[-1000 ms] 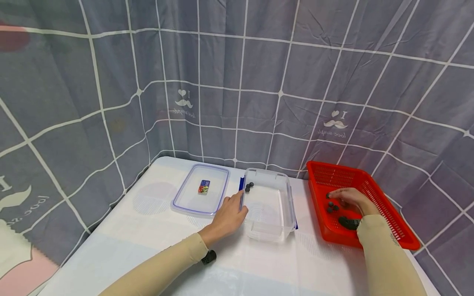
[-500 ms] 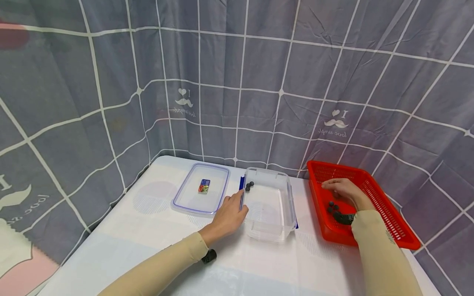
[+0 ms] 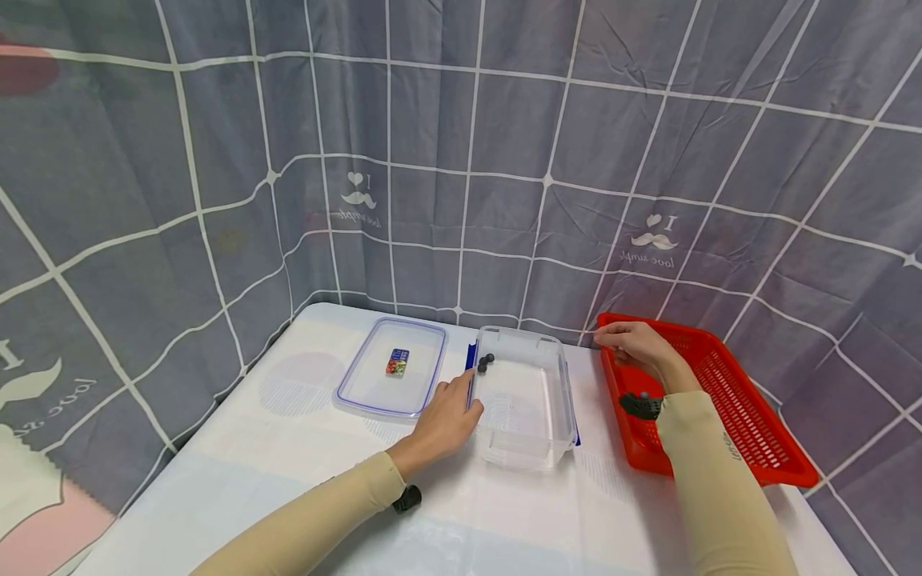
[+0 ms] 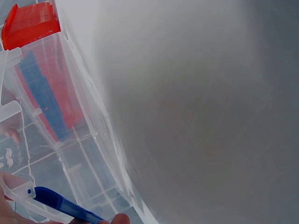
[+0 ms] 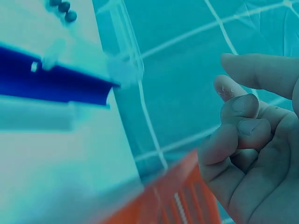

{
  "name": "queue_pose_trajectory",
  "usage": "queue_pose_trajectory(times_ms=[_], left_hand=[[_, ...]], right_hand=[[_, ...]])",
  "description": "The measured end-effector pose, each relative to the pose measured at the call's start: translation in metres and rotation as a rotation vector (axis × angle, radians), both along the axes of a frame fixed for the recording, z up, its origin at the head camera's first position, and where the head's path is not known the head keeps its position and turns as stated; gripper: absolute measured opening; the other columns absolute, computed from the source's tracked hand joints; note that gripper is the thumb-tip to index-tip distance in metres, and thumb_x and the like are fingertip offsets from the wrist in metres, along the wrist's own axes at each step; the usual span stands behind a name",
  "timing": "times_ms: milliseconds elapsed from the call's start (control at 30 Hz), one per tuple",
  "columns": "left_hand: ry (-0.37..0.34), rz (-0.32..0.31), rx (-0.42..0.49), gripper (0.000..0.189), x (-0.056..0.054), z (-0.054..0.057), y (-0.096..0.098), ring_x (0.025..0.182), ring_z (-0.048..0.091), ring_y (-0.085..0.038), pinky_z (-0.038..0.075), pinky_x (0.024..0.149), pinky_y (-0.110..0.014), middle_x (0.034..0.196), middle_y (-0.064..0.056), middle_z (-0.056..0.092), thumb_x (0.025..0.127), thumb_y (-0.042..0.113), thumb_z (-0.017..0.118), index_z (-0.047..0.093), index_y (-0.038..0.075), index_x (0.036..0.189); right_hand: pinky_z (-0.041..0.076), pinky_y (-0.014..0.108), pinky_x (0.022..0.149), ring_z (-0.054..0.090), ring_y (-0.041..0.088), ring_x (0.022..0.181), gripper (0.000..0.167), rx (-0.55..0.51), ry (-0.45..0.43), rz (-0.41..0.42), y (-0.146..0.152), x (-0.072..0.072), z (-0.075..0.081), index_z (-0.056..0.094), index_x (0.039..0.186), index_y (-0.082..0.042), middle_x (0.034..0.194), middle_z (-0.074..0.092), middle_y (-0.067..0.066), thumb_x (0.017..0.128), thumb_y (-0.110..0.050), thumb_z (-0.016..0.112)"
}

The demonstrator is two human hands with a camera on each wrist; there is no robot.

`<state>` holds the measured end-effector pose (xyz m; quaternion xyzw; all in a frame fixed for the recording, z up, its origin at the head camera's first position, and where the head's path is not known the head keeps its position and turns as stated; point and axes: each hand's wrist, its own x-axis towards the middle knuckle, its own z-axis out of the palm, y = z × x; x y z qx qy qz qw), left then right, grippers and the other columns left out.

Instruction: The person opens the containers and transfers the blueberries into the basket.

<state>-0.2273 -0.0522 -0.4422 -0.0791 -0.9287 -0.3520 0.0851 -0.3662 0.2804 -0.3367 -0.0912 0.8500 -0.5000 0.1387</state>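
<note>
My left hand (image 3: pixel 448 416) holds the left side of a clear plastic food container (image 3: pixel 529 436), by its blue latch (image 4: pixel 65 205). Inside the container's far left corner sit a few blueberries (image 3: pixel 483 364). My right hand (image 3: pixel 641 350) hangs over the left rim of a red plastic basket (image 3: pixel 742 400), palm turned inward. Its thumb and index fingertip are brought close together, while the other fingers curl in, as the right wrist view shows. The blueberry it pinches is hidden at the fingertips. My right wrist and sleeve cover the spot where more berries lay in the basket.
The container's clear lid (image 3: pixel 367 400), with a blue seal and a small printed label (image 3: pixel 397 362), lies flat to the left. A white cloth covers the table (image 3: pixel 302 464). A grey checked curtain (image 3: pixel 504 200) hangs behind and along both sides.
My right hand has taken a blueberry from the basket, lifted it and moved left to the basket's rim. My left hand and the container have stayed put.
</note>
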Motion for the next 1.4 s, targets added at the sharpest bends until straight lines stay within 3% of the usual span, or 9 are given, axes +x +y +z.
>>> queue_pose_trajectory(times_ms=[400,967,1400], left_hand=[[-0.002,-0.002,0.001,0.064,0.0,0.001,0.0,0.123,0.05,-0.029,0.044,0.102,-0.047,0.15,-0.012,0.05,0.099,0.033,0.041,0.034,0.004,0.156],[-0.001,0.002,-0.001,0.064,0.001,0.003,0.001,0.122,0.05,-0.029,0.046,0.1,-0.047,0.149,-0.011,0.051,0.099,0.032,0.042,0.035,0.005,0.156],[-0.013,0.007,-0.003,0.064,0.0,0.003,0.001,0.122,0.05,-0.028,0.046,0.1,-0.047,0.15,-0.011,0.05,0.098,0.032,0.042,0.035,0.005,0.156]], right_hand=[[0.049,0.027,0.068,0.042,0.013,0.062,0.041,-0.003,-0.001,0.034,-0.049,-0.004,0.004,0.061,0.128,0.004,0.067,0.045,-0.002,0.098,-0.023,0.065],[0.046,0.027,0.066,0.041,0.016,0.062,0.036,-0.067,-0.046,0.09,-0.11,-0.013,-0.015,0.065,0.125,0.003,0.072,0.045,0.002,0.096,-0.02,0.067],[0.045,0.028,0.063,0.041,0.016,0.06,0.03,-0.092,-0.088,0.098,-0.14,-0.021,-0.04,0.066,0.119,0.002,0.07,0.045,0.002,0.095,-0.017,0.068]])
